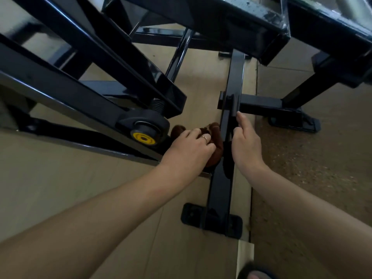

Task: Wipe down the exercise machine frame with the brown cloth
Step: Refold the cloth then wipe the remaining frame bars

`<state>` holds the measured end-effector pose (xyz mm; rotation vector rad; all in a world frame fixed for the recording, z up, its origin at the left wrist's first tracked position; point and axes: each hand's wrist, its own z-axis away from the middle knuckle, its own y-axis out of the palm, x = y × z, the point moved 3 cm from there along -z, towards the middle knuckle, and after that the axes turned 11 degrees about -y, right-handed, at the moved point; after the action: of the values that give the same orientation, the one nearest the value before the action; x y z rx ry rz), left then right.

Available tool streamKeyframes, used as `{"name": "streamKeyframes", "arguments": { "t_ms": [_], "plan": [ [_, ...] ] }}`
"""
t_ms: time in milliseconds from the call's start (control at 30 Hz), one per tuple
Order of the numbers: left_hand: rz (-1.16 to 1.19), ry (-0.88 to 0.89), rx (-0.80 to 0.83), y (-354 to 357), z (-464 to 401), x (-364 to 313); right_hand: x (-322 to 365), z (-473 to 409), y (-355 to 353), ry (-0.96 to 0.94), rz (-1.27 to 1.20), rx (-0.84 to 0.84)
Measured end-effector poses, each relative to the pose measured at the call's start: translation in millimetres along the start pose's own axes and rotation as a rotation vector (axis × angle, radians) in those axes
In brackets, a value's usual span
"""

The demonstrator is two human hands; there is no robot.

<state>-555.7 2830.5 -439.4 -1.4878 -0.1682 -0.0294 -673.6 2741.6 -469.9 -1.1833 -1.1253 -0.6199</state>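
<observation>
The brown cloth [216,137] is bunched against the left side of the black floor bar [220,184] of the machine frame. The left hand [188,147] grips it with curled fingers. The right hand [244,141] holds the bar's other side, fingers wrapped behind it, near a yellow pivot cap [143,138].

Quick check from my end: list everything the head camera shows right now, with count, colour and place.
machine frame: one, glossy black, bars fill top and centre
base bar foot plate: one, black, on the floor near bottom centre
yellow pivot cap: one, left of centre
brown cloth: one, bunched against the base bar
cardboard sheet: tan, under the frame
speckled floor: brown, right
left hand: grips the cloth
right hand: fingers on the base bar
</observation>
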Motion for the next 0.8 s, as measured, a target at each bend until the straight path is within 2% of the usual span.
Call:
{"name": "streamKeyframes", "arguments": {
  "t_ms": [200,400,500,633,800],
  "plan": [
    [-0.137,0.177,-0.041,-13,18,12,2,30,1,-0.01,-0.026,0.05],
    [-0.224,0.295,-0.11,-19,61,38,13,53,3,-0.109,0.042,0.119],
    [-0.251,0.313,-0.09,-21,67,40,28,59,7,-0.206,0.029,0.132],
    [-0.25,0.308,-0.101,-22,73,38,43,79,20,-0.306,-0.036,0.252],
    [-0.24,0.277,-0.089,-21,81,37,36,99,30,-0.47,0.191,0.43]
  ]
}}
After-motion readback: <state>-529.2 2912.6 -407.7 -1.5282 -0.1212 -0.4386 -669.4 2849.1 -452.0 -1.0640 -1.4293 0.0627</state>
